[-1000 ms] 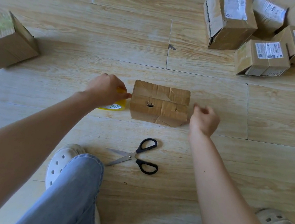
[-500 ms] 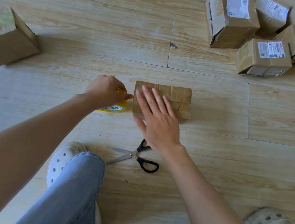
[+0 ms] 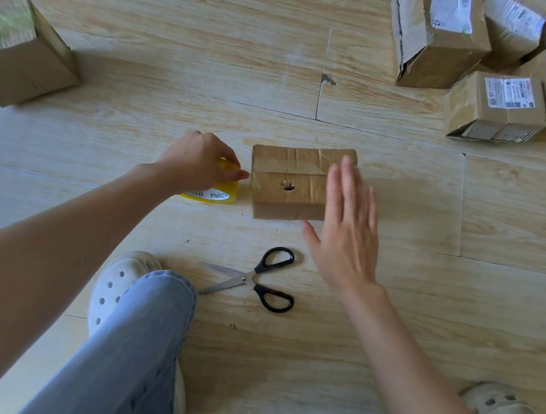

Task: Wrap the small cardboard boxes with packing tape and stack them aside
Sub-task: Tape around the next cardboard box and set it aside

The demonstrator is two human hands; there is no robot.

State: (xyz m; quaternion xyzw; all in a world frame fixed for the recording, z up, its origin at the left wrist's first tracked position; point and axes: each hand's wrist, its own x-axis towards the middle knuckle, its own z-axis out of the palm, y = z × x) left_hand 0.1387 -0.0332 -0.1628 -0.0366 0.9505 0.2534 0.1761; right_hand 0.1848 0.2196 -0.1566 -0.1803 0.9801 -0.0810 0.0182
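Wood floor [image 3: 152, 54] | left hand [image 3: 198, 163] grips tape roll [image 3: 222, 194] | right hand [image 3: 346, 240] over box [image 3: 286, 170]

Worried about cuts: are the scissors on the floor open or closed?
Open. The black-handled scissors lie flat on the wood floor, their two blades spread in a V and their handles apart.

Tape roll [image 3: 221, 197]: left grip [image 3: 198, 163] is covering most of it.
Small cardboard box [image 3: 285, 180]: blurred right grip [image 3: 347, 236] is masking its right end; contact is not showing.
Box at left [image 3: 18, 55], pile of boxes [image 3: 497, 107]: frame edges are cropping them.
Labels [image 3: 509, 93]: print is showing too small to read.
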